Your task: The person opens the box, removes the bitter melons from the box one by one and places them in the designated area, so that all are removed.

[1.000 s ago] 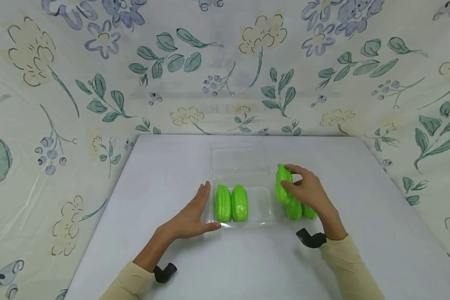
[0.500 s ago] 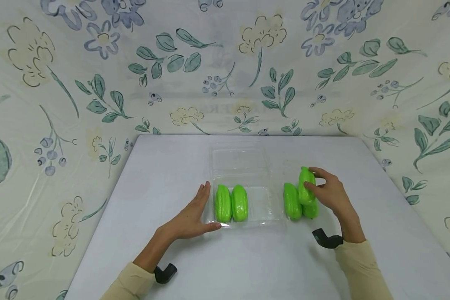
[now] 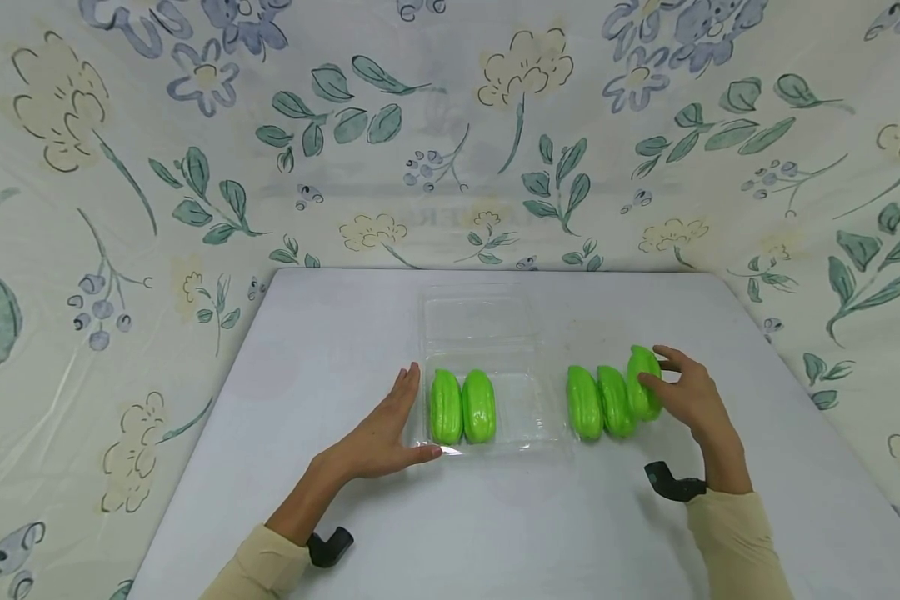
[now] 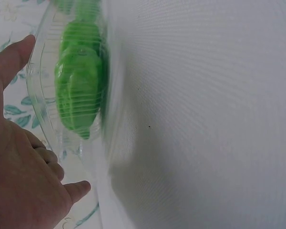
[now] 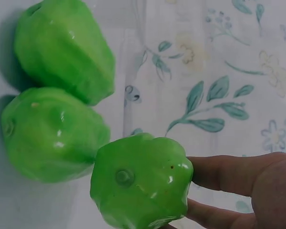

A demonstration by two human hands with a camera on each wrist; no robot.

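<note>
A hinged clear plastic box point(image 3: 525, 408) lies unfolded in the middle of the table, its lid half toward the back. Two bright green, ribbed gourd-like pieces sit side by side in its left part, a left one point(image 3: 446, 408) and a right one point(image 3: 480, 407). My left hand point(image 3: 375, 437) rests along the box's left edge, fingers straight and thumb at the front corner. To the box's right, my right hand point(image 3: 696, 398) pinches a green ribbed gourd point(image 5: 142, 183) between thumb and fingers. Two more gourds, an outer one point(image 3: 585, 404) and a middle one point(image 3: 616, 402), lie beside it.
The white table point(image 3: 330, 317) meets a flower-patterned cloth point(image 3: 450, 183) behind and at both sides. A black curved wrist mount sticks out from each wrist, a left mount point(image 3: 332, 547) and a right mount point(image 3: 673, 483).
My right hand has carried the held gourd to the right, over the two loose gourds, and lowered it beyond them. The left hand stays at the box.
</note>
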